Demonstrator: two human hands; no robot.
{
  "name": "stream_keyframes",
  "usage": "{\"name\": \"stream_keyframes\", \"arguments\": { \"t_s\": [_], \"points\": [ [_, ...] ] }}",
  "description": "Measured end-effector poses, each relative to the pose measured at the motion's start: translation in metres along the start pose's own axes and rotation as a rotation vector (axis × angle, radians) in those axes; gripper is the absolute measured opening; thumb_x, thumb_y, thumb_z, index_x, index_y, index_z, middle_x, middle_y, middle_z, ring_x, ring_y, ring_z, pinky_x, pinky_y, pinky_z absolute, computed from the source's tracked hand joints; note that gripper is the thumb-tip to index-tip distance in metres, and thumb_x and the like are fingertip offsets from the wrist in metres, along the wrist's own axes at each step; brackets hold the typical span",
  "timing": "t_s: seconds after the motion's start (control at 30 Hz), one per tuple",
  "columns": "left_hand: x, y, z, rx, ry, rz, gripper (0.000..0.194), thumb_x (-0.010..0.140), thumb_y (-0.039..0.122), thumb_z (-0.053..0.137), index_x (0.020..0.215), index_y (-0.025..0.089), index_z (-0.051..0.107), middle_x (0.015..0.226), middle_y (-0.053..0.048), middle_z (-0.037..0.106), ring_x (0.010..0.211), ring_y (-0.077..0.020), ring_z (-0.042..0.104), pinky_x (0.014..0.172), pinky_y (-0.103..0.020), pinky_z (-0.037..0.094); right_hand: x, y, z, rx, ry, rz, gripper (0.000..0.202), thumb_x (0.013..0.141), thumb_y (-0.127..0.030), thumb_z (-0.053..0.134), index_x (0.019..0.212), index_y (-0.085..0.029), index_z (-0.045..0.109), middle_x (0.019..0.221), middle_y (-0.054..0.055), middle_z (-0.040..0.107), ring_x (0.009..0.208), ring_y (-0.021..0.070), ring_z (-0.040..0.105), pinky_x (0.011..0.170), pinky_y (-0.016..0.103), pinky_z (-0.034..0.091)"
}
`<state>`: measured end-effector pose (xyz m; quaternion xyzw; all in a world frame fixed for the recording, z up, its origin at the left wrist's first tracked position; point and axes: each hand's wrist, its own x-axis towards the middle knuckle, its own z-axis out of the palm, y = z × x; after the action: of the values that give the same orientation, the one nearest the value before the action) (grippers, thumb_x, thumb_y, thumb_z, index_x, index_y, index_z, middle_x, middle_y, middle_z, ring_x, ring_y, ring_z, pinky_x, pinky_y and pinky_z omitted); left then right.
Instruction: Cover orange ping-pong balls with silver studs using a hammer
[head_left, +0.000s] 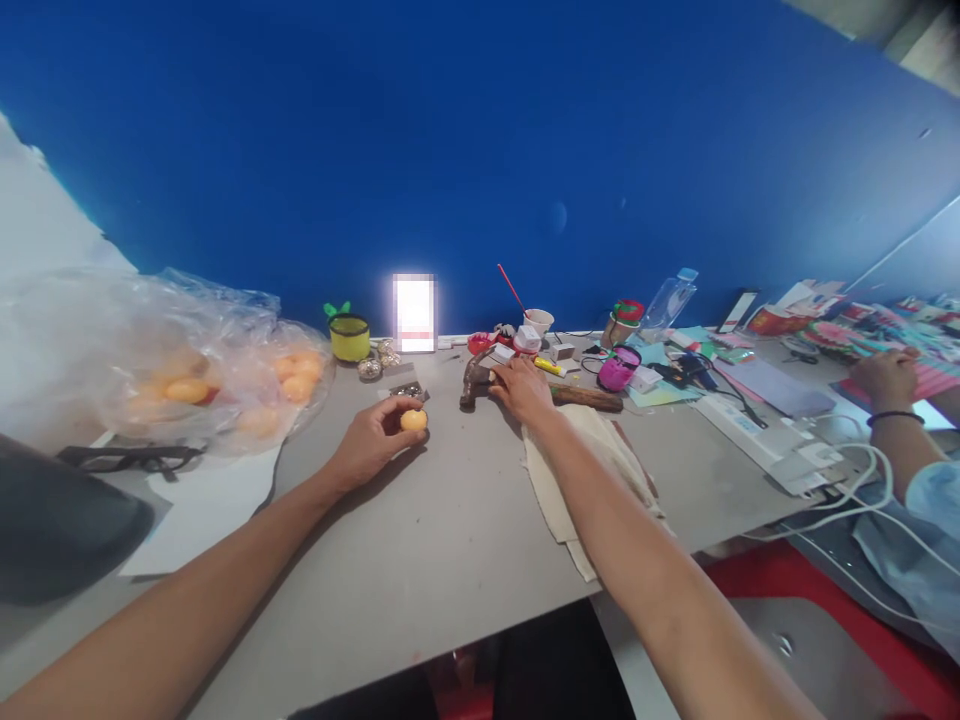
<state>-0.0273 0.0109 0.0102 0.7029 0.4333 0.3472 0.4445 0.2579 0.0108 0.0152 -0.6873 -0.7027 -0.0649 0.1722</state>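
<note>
My left hand (379, 437) is closed around a small orange ball (413, 420) at the middle of the grey table (420, 560). To its right, my right hand (521, 388) lies over a hammer near the head, its fingers wrapped on the handle. The hammer's dark metal head (472, 383) shows left of my fingers, and its wooden handle (592, 398) sticks out to the right. Beneath my right forearm is a folded cream cloth (551, 490). A yellow tube (550, 366) lies just behind the handle.
Clear plastic bags with orange balls (184, 388) and black glasses (131, 458) are at left. A yellow-green pot (349, 338) and bright screen (415, 312) stand at the back. Right are a pink pouch (619, 369), clear bottle (670, 303), power strip (765, 445) and another person's hand (886, 380).
</note>
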Motion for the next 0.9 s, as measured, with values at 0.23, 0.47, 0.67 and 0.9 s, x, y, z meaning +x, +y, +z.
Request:
{"name": "stream_keyframes", "arguments": {
  "t_s": [0.23,0.47,0.67,0.9],
  "points": [
    [-0.001,-0.001,0.001,-0.07,-0.002,0.002,0.051,0.067,0.043,0.083,0.109,0.018,0.071,0.096,-0.006,0.073,0.088,-0.0253,0.07,0.082,-0.043,0.06,-0.001,-0.007,0.0,0.118,0.067,0.027,0.027,0.097,-0.034,0.061,0.117,-0.021,0.074,0.119,0.013,0.065,0.117,0.0284,0.054,0.101,0.04,0.041],
    [-0.004,-0.002,0.008,-0.044,-0.029,0.096,0.057,0.072,0.038,0.08,0.122,0.019,0.064,0.102,-0.006,0.072,0.09,-0.0232,0.069,0.084,-0.042,0.059,-0.025,-0.065,-0.008,0.704,-0.045,-0.16,0.027,0.092,-0.039,0.067,0.113,-0.022,0.073,0.105,0.004,0.073,0.091,0.0168,0.066,0.083,0.03,0.049],
    [-0.009,-0.004,0.018,0.075,0.055,0.268,0.048,0.075,0.027,0.075,0.12,0.02,0.059,0.119,-0.009,0.068,0.108,-0.025,0.066,0.098,-0.042,0.053,-0.04,-0.1,-0.007,0.794,-0.22,-0.181,0.045,0.08,-0.035,0.078,0.123,-0.023,0.069,0.11,0.004,0.075,0.096,0.0218,0.068,0.086,0.035,0.05],
    [-0.009,-0.006,0.018,0.017,0.035,0.206,0.038,0.084,0.026,0.064,0.121,0.021,0.06,0.112,-0.007,0.069,0.095,-0.0207,0.067,0.09,-0.038,0.055,-0.031,-0.081,0.011,1.195,-0.333,-0.013,0.037,0.076,-0.024,0.074,0.113,-0.02,0.068,0.109,0.006,0.073,0.095,0.02,0.069,0.083,0.035,0.057]
  ]
}}
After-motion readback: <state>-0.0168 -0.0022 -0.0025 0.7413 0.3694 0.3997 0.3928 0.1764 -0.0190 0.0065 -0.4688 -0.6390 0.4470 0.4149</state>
